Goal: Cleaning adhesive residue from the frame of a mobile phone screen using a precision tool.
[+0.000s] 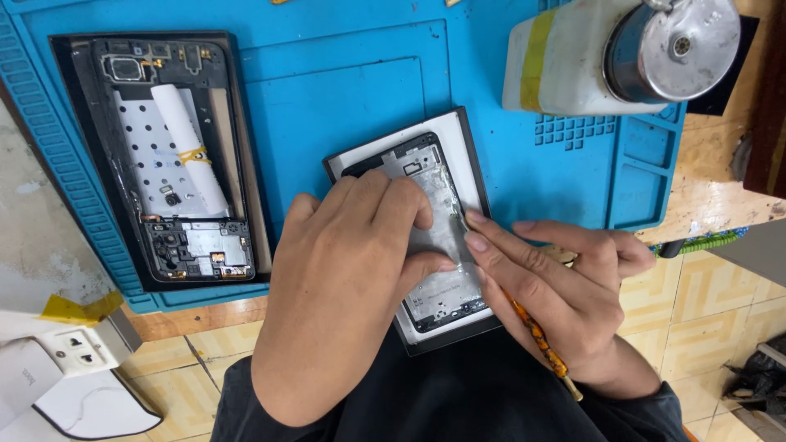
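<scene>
Now our left hand (344, 278) presses flat, fingers spread, on the phone frame (434, 237); our right hand (557, 286) pinches an orange-handled tool (536, 336) against its edge.

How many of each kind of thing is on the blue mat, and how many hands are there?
Opened phones: 2, one lying apart, one under the hands
Bottle with metal cap: 1
Hand tool with orange handle: 1
Hands: 2, left hand, right hand
Blue mat: 1
Total: 7

White plastic bottle (565, 61), yellow tape band (536, 57), top right on blue mat (344, 74).
</scene>
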